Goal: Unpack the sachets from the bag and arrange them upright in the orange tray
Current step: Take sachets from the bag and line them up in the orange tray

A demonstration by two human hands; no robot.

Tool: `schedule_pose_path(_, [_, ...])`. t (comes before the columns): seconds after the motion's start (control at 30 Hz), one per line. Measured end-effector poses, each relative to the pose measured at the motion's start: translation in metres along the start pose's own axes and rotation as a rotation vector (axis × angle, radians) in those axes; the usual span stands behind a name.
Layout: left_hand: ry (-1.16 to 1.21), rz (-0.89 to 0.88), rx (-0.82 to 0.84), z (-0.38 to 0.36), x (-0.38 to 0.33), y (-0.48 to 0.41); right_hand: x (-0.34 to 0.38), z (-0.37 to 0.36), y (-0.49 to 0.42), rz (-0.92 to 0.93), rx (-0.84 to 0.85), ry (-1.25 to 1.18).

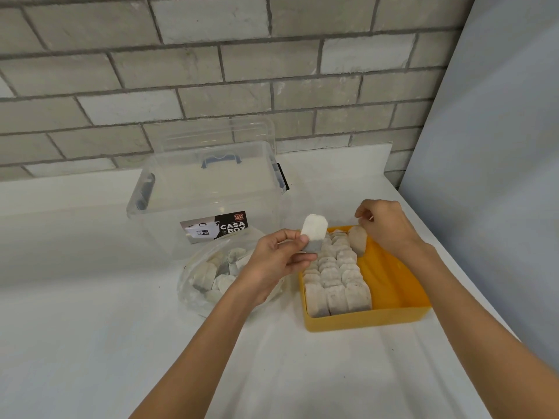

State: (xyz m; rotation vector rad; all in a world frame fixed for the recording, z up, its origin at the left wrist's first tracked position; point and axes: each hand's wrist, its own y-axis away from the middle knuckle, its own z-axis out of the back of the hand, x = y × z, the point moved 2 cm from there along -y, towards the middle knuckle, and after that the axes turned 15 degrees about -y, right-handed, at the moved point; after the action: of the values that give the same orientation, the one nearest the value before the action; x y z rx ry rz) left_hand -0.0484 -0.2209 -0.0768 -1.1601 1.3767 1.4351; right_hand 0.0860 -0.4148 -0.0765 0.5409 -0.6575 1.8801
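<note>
A grey brick wall with rough mortar lines backs a smooth white tabletop. On the tabletop stands a clear, rounded plastic storage box with a blue handle and a "CASA BOX" label. Just in front of it slumps a crinkled transparent bag of loose sachets. The left hand pinches one flat, papery white sachet by its lower corner, above the gap between bag and tray. To the right, the rectangular orange tray holds upright sachets in tight rows along its left side. The right hand hovers at the far end with fingertips bunched over a leaning sachet; I cannot tell whether it grips anything.
</note>
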Motion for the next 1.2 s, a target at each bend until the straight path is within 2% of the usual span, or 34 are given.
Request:
schedule_pose_path(0.1, [0.011,-0.005,0.000,-0.005,-0.002,-0.003,0.033,0.012,0.013,0.072,0.020,-0.265])
schedule_pose_path(0.2, [-0.002,-0.030,0.006,-0.013,-0.004,-0.006,0.058,0.018,0.026,0.028,0.087,-0.561])
schedule_pose_path(0.27, [-0.017,-0.050,0.016,-0.019,-0.007,-0.008,0.064,0.020,0.032,0.011,0.120,-0.627])
schedule_pose_path(0.43, [-0.129,-0.080,0.034,-0.032,-0.011,-0.011,0.051,0.029,0.033,-0.014,0.094,-0.516])
schedule_pose_path(0.6, [-0.198,-0.076,0.029,-0.029,-0.007,-0.009,0.015,0.037,0.025,-0.064,0.038,-0.210])
schedule_pose_path(0.83, [-0.199,-0.051,0.017,-0.024,-0.004,-0.006,-0.018,0.005,0.009,-0.145,0.165,0.002])
schedule_pose_path(1.2, [-0.203,-0.054,-0.008,-0.015,-0.003,-0.004,-0.020,-0.023,0.003,-0.272,0.152,0.022])
